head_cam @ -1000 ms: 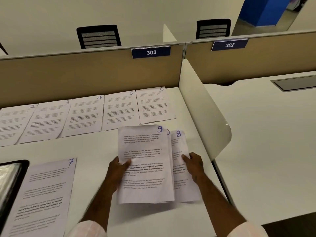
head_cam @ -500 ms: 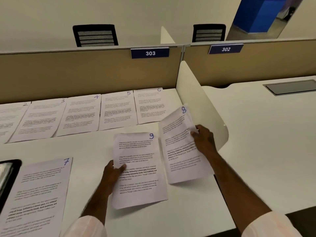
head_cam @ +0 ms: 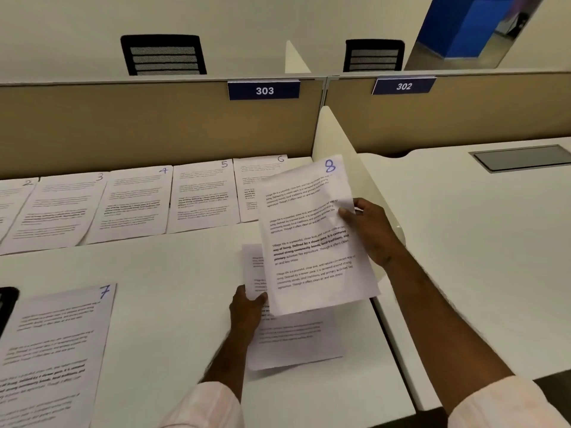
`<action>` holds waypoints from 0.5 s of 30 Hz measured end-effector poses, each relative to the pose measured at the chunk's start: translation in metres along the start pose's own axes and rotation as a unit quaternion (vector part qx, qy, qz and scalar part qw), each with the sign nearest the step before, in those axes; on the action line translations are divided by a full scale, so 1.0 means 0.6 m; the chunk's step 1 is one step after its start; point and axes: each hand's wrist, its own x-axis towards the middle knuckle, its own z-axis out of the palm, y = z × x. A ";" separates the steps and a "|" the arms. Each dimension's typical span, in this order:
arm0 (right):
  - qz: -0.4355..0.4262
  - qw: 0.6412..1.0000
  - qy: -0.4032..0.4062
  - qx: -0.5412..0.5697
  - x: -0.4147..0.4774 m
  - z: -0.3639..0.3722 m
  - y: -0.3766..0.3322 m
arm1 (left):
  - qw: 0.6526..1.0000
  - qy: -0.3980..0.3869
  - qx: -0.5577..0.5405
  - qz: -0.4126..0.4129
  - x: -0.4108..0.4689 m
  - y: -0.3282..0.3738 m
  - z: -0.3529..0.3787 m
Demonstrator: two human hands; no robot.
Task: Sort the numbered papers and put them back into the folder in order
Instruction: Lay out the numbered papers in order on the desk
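My right hand pinches the right edge of the paper numbered 8 and holds it lifted over the desk. Beneath it lies the remaining stack of papers, whose numbers are hidden; my left hand holds its left edge, thumb on top. Along the back of the white desk lie papers 2, 3, 4, 5 and 6 in a row. Paper 7 lies near the front left. A black folder shows only its corner at the left edge.
A beige partition with sign 303 closes the back of the desk. A white curved divider stands right of the papers, close to my right hand. Beyond it is a second white desk.
My right hand has pulled paper 8 out of the stack, lifted it and brought it leftward over paper 9, which it now covers. My left hand stayed on the stack.
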 end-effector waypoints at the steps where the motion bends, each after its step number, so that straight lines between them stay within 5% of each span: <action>1: 0.011 1.000 -0.005 0.017 0.000 0.000 0.006 | 1.000 -0.001 0.008 0.002 -0.005 0.004 0.005; 9: 0.080 0.992 -0.042 0.092 -0.015 0.036 0.058 | 0.997 0.068 -0.025 -0.004 -0.006 0.036 -0.037; 12: 0.095 0.990 -0.065 0.084 -0.022 0.069 0.079 | 0.975 0.017 -0.217 -0.053 -0.020 0.059 -0.072; 15: 0.111 0.987 -0.081 0.080 -0.025 0.104 0.100 | 0.973 -0.030 -0.222 -0.049 -0.037 0.068 -0.107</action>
